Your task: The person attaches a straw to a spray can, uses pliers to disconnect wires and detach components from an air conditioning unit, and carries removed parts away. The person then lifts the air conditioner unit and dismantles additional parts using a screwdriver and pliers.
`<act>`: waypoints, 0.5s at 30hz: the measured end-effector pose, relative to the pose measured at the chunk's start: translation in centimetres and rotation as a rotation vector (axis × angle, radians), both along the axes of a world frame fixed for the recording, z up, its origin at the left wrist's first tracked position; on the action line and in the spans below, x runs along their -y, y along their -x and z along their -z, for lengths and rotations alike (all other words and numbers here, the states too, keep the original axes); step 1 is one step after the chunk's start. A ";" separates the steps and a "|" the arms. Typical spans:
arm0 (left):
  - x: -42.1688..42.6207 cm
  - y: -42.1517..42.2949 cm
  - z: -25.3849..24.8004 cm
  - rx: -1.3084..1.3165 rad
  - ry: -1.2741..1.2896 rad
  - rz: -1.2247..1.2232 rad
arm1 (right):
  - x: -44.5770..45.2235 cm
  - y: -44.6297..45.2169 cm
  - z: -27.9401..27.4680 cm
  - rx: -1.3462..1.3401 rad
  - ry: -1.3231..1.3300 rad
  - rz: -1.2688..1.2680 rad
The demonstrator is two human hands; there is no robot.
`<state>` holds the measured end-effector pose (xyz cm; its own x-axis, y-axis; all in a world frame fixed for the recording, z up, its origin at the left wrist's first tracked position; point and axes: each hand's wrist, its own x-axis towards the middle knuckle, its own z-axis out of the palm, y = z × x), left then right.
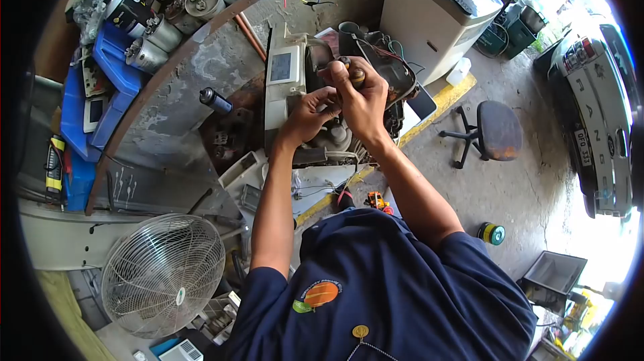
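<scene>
My right hand (365,102) is raised over an opened machine, its fingers closed round a small brownish, rounded metal part (357,78). Just left of it and lower, my left hand (310,118) has its fingers curled into a pinch close to the right wrist. Whatever sits in that pinch is too small to make out. Below both hands lies the machine's beige housing (276,114) with a grey display panel (283,66). Dark inner parts and loose wires (396,56) show at its right. My hands cover part of the middle of the machine.
A dark spray can (216,100) stands left of the machine. Several metal cylinders (204,1) and a blue bin (117,52) line the upper left. A fan (164,274) is at lower left, a wheeled stool (500,131) and a parked vehicle (597,106) to the right.
</scene>
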<state>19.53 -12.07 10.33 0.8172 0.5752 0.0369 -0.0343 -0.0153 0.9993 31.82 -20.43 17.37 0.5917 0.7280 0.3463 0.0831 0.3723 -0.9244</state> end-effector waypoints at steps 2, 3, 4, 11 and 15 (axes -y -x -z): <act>0.0 0.1 0.6 0.074 0.050 -0.008 | 0.0 -0.3 0.0 -0.029 0.002 -0.067; -0.1 0.3 0.8 0.080 0.064 -0.009 | -0.1 -0.4 0.1 -0.029 -0.010 -0.092; -0.2 0.4 1.0 0.087 0.079 -0.009 | -0.1 -0.5 0.3 -0.028 -0.021 -0.117; -0.9 0.6 2.4 0.181 0.139 0.016 | 0.8 -1.2 0.6 -0.049 -0.015 -0.298; -1.1 0.7 2.7 0.140 0.149 0.026 | 0.9 -1.2 0.2 -0.035 -0.044 -0.284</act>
<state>18.79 -11.00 7.65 0.8249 0.5613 0.0676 -0.1719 0.1351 0.9758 32.97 -21.35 17.16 0.3788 0.8508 0.3643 -0.0619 0.4160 -0.9073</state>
